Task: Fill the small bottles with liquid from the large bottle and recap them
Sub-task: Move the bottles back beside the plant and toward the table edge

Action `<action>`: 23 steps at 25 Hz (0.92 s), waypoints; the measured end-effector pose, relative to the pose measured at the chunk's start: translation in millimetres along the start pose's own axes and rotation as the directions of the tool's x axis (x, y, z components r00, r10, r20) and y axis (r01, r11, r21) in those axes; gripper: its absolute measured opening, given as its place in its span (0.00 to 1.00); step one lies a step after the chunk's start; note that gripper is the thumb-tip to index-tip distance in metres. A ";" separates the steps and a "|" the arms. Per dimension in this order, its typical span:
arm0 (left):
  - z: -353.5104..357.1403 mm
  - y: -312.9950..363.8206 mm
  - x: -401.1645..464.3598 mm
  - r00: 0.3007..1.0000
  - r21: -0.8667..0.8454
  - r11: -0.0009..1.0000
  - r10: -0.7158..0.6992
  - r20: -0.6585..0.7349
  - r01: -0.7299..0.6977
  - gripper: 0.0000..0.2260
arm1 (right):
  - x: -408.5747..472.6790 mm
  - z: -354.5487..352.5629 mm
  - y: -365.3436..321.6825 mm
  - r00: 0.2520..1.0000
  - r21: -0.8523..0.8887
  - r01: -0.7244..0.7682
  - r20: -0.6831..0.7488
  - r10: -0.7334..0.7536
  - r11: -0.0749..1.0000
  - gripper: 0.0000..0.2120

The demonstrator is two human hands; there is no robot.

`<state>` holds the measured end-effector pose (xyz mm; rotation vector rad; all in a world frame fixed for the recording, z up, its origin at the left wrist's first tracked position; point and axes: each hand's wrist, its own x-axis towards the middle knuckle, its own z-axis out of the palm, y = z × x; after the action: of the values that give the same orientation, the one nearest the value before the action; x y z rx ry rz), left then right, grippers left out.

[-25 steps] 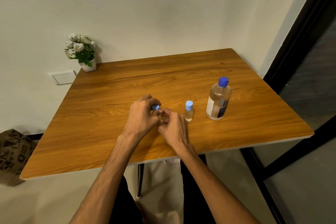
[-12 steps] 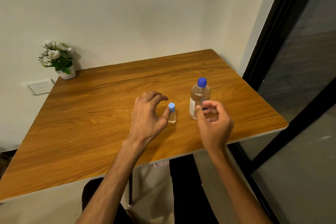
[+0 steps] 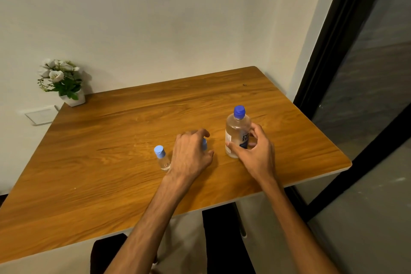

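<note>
Curling round the large bottle [image 3: 237,133], right hand [image 3: 255,151] grips it.

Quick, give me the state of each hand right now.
Left hand: curled around a small bottle, mostly hidden behind it.
Right hand: gripping the large bottle.

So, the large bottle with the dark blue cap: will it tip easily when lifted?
The large bottle looks mostly full, so probably heavy and steady. Its clear plastic may flex slightly under the right hand curling around it. Its cap is on, so spilling seems unlikely.
</note>
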<state>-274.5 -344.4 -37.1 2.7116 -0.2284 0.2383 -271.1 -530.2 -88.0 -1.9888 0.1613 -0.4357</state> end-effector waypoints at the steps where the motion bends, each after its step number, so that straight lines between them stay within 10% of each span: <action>1: 0.2 -2.0 1.7 1.000 -0.016 1.000 -0.009 -0.008 0.009 0.22 | 0.9 0.5 0.2 1.000 0.010 0.008 -0.004 -0.008 1.000 0.38; 12: -34.7 -33.4 39.5 0.991 -0.125 0.992 -0.030 -0.132 0.013 0.15 | 59.5 47.8 -47.3 0.997 0.048 0.037 0.069 -0.040 0.998 0.33; 23: -92.6 -240.1 133.7 0.907 -0.206 0.921 -0.370 -0.199 0.330 0.16 | 156.2 276.7 -149.0 0.908 0.041 0.199 0.367 -0.199 0.979 0.38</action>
<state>-110.4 -106.1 -18.5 2.4708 0.2965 0.4082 -35.2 -277.7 -26.2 -2.0549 -0.2831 -0.1803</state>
